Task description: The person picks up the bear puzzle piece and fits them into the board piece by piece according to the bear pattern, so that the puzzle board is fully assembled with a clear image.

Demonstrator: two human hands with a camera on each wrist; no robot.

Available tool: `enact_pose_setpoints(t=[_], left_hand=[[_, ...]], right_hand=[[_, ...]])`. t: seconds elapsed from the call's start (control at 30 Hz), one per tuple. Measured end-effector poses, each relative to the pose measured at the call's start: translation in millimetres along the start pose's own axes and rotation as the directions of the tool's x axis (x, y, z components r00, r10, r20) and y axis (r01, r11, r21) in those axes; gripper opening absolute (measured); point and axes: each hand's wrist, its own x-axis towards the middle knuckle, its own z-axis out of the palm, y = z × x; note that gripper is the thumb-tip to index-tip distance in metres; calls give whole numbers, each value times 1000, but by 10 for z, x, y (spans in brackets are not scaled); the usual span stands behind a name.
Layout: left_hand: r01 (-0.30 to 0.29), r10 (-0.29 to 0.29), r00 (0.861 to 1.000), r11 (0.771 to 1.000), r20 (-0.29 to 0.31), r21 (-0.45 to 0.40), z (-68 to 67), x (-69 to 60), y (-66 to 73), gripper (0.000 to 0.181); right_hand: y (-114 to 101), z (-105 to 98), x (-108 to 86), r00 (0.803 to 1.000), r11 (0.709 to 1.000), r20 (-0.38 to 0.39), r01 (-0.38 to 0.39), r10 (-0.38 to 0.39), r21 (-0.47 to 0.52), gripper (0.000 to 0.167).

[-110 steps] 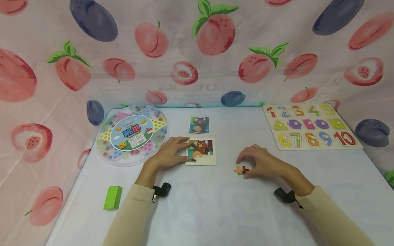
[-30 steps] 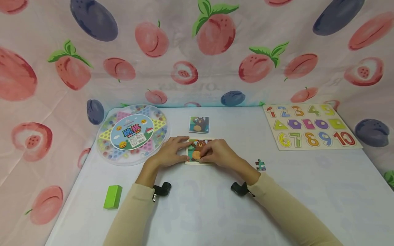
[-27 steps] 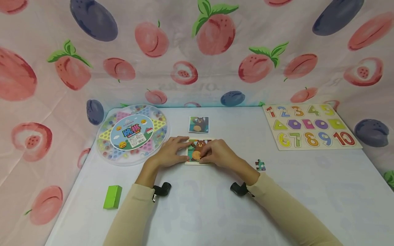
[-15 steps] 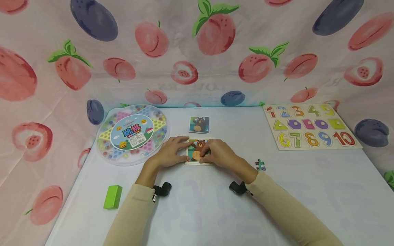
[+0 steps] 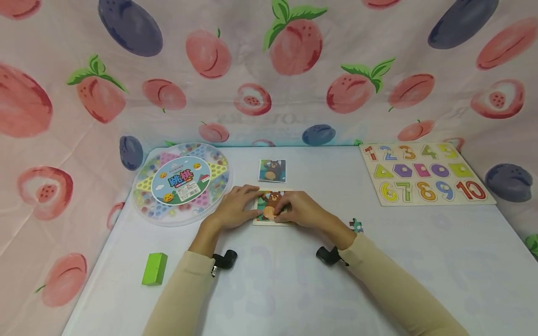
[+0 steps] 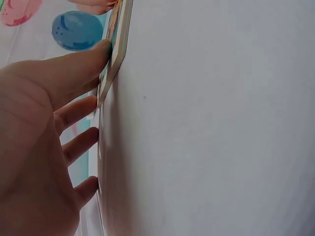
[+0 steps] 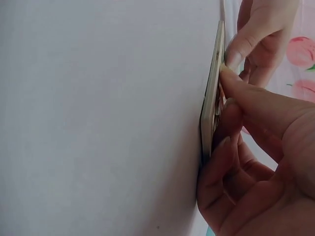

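Note:
A small bear jigsaw board [image 5: 269, 224] lies flat at the table's middle. At its left side, my left hand [image 5: 235, 207] touches the frame with thumb and fingertips, fingers extended; the left wrist view has the thumb on the board's edge [image 6: 122, 44]. My right hand [image 5: 304, 207] pinches a tan and brown puzzle piece [image 5: 269, 215] over the lower part of the board. Its fingers cover most of the right side of the picture. In the right wrist view, thumb and fingertips press close onto the board [image 7: 210, 105]. Whether the piece sits flush is hidden.
A bear picture card [image 5: 272, 171] lies behind the board. One loose teal puzzle piece [image 5: 356, 225] rests beyond the right forearm. A round Chinese checkers set [image 5: 143, 212] stands left, a number-and-shape board [image 5: 424, 181] back right, a green block [image 5: 154, 269] front left.
Since the oldest frame, my right hand has carried the piece leftward onto the board, leaving the teal piece behind. During the last second, both hands have barely moved.

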Motion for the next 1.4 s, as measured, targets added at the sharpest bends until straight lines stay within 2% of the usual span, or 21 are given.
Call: enact_pose_setpoints(t=[0.13,0.4,0.53,0.73,1.0,1.17,1.4], left_hand=[[11,-11,1000,1000,-15,25,8,8,23,60],[17,-16,1000,999,-22,38,-9,-1,55,61],[14,-14,1000,999,-20,45,-17,-6,68,61],[18,-17,1000,998,-4,54,-21,-5,91,61],[18,-16,1000,997,-17,78,-24,-7,85,61],[12,-11,1000,998,-12,68,-26,-9,75,61],[16,-15,1000,999,-9,47,-28,-9,88,60]], right_hand=[[30,-13,-16,1000,1000,13,9,-10,26,11],[42,-136,-104,997,994,41,-76,73,84,13],[93,-246,-199,994,992,16,-105,104,77,16],[233,-509,-426,988,989,-54,-146,146,15,19],[442,-831,-821,986,988,-74,-154,152,-28,29],[564,-893,-1027,979,980,-54,-198,196,-28,37],[660,-855,-1213,974,972,9,-226,227,-71,50]])
